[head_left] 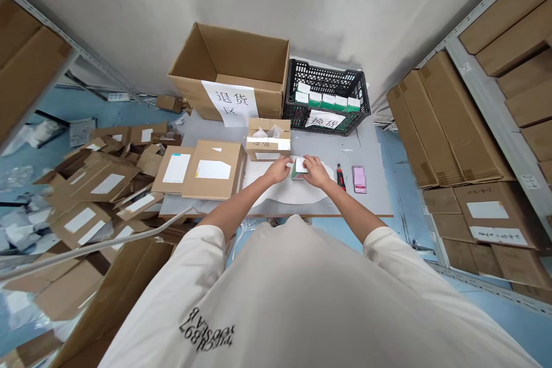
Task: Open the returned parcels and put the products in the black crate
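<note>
A small white-and-green box (301,166) is between my two hands near the front of the table. My left hand (278,171) closes on its left side with fingers bent. From the right, my right hand (317,171) grips the box, its fingertips over the top edge. Under both hands lies a white sheet (269,190). Just behind my left hand stands an opened small carton (268,141) with crumpled white packing inside. A black-and-red utility knife (340,177) lies right of my right hand, beside a pink-screened phone (359,179).
A large open carton (267,100) with a paper sign stands at the back, next to a black crate (297,112) holding several white-and-green boxes. Closed cartons (233,172) sit on the left of the table (375,184). Discarded cartons (103,178) cover the floor at left; stacked cartons (448,121) stand right.
</note>
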